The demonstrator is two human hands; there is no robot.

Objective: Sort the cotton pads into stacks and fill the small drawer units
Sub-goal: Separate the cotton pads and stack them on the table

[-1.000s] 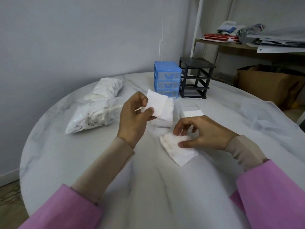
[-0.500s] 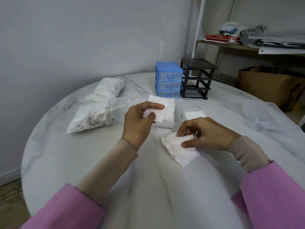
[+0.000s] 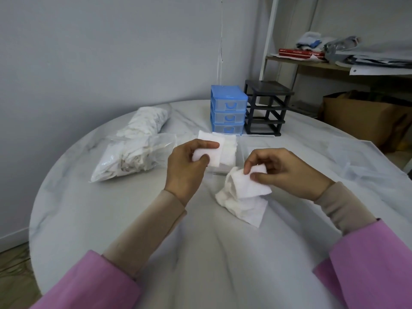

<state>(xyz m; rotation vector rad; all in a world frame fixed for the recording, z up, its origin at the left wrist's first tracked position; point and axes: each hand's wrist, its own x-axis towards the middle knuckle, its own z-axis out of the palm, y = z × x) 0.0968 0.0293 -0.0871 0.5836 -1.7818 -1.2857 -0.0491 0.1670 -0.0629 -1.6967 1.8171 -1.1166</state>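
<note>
My left hand (image 3: pixel 187 166) pinches a small stack of white square cotton pads (image 3: pixel 210 150) between thumb and fingers, held upright above the table. My right hand (image 3: pixel 283 168) pinches one white pad (image 3: pixel 252 184) and lifts it off a loose pile of pads (image 3: pixel 240 201) lying on the marble table. Behind my left hand stands a neat stack of pads (image 3: pixel 228 152) in a clear drawer tray. A blue three-drawer unit (image 3: pixel 228 110) and a black drawer frame (image 3: pixel 265 108) with no drawers in it stand at the table's far side.
Two clear plastic bags of white pads (image 3: pixel 133 152) lie at the left. A clear drawer tray (image 3: pixel 249 148) lies behind my right hand, and crumpled clear plastic (image 3: pixel 356 157) at the right. A shelf and a cardboard box (image 3: pixel 361 117) stand beyond the round table (image 3: pixel 111 219).
My right hand has picked one pad up from the loose pile and raised it. My left hand has lowered its pad stack slightly, thumb now across the front.
</note>
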